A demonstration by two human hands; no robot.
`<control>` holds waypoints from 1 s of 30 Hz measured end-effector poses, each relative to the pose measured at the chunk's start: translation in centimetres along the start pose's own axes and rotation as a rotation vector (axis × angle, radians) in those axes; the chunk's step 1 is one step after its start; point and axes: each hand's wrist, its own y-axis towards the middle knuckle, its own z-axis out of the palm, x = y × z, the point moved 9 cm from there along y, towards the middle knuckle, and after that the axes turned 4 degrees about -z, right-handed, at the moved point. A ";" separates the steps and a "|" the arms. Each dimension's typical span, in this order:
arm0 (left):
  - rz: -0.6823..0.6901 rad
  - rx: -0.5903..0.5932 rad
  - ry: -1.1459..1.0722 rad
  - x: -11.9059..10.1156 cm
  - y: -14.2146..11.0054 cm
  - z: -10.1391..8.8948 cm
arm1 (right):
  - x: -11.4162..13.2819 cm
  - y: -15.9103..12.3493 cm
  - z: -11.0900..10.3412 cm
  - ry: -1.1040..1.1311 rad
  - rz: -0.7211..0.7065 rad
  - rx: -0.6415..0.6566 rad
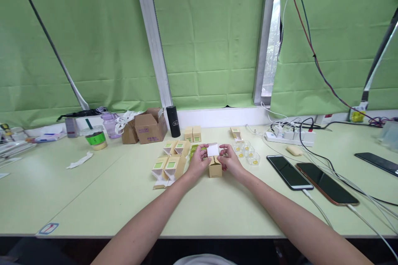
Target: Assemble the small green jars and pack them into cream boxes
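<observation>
A small tan cardboard box [215, 170] stands on the table in front of me, its white-lined lid flap [213, 149] raised at the back. My left hand [199, 160] grips the box's left top edge with curled fingers. On the opposite side, my right hand [230, 160] has its thumb and fingers at the right top edge. Green items [193, 149], partly hidden by my left hand, lie just behind it. Left of the hands are several open tan boxes [171, 165] with green labels. To the right sit several clear plastic cups [253, 158] with yellow centres.
Two closed small boxes [192, 134] and a black cylinder [173, 121] stand at the back, near a brown carton [151, 126]. Another small box [236, 134] lies behind the cups. Phones [289, 172] with cables and a power strip [290, 136] occupy the right. A drink cup [96, 138] stands left.
</observation>
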 end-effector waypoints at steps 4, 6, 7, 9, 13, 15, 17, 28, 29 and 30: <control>0.005 0.003 -0.005 -0.1 -0.2 0.1 | -0.1 0.0 -0.1 -0.030 0.003 0.002; 0.007 0.009 -0.015 -0.1 -0.3 0.2 | -0.2 0.0 0.0 -0.035 0.007 0.012; 0.009 0.010 -0.021 -0.1 -0.3 0.2 | -0.2 0.0 0.0 -0.036 0.010 0.017; 0.011 0.004 -0.029 0.0 -0.3 0.1 | -0.3 0.0 0.0 -0.035 0.011 0.019; 0.003 -0.021 -0.014 0.4 0.0 -0.3 | -0.4 0.1 -0.1 -0.042 0.008 0.011; -0.001 -0.019 0.001 0.4 0.1 -0.3 | -0.4 0.1 -0.1 -0.047 0.005 0.012; 0.005 -0.021 0.015 0.4 0.2 -0.3 | -0.5 0.2 -0.2 -0.049 0.000 0.011; 0.056 -0.035 0.088 -0.3 0.1 -0.4 | -0.3 0.3 0.0 -0.058 -0.028 0.029; 0.058 -0.026 0.094 -0.4 0.0 -0.3 | -0.3 0.3 -0.1 -0.062 -0.029 0.030; 0.060 -0.021 0.100 -0.5 0.0 -0.2 | -0.2 0.3 -0.1 -0.066 -0.031 0.030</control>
